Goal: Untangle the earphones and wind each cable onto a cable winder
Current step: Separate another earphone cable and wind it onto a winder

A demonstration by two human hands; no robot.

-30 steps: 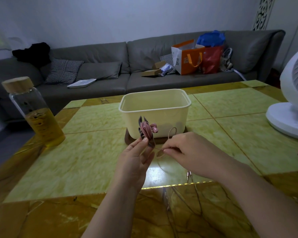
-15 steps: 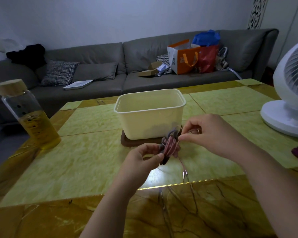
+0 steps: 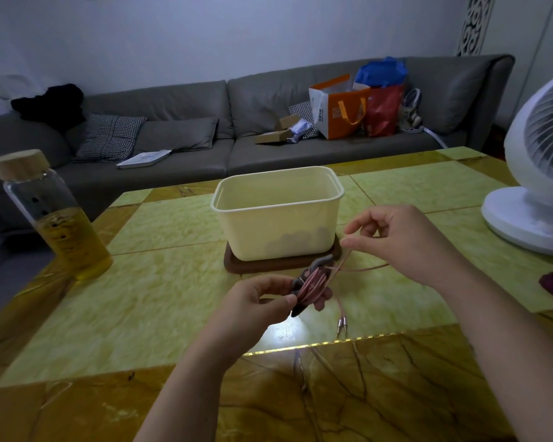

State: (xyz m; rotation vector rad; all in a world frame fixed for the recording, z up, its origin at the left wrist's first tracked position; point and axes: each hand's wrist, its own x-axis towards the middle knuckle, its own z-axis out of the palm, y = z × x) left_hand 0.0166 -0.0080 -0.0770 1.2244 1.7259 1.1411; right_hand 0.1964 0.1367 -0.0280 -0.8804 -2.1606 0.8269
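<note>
Worktop [image 3: 160, 301]: glossy yellow-green stone panels framed in brown veined marble, with bright lamp glare by the front seam at 6 o'clock.
Left hand [image 3: 256, 301]: thumb and fingers clamped on a grey cable winder [image 3: 321, 260], held over the worktop just in front of centre.
Earphone cable [image 3: 310, 283]: pink, several turns wrapped on the winder. One loose strand rises toward 1 o'clock and two metallic ends [image 3: 342, 327] trail toward 5 o'clock.
Right hand [image 3: 406, 240]: thumb and forefinger pinching the loose strand, other fingers curled, well apart from the left hand.
Tub [image 3: 268, 228]: cream plastic, at 12 o'clock from the hands, standing on a dark brown tray [image 3: 233, 266].
Bottle [image 3: 55, 218]: glass with a wooden cap, partly filled with amber liquid, at the 9 o'clock edge.
Fan [image 3: 537, 173]: white, at 3 o'clock.
Room: dim, with a pale wall. Grey sofa [image 3: 173, 103] across 12 o'clock, carrying a checked cushion [image 3: 109, 137], a black garment [image 3: 48, 102] and orange and red shopping bags [image 3: 339, 113].
</note>
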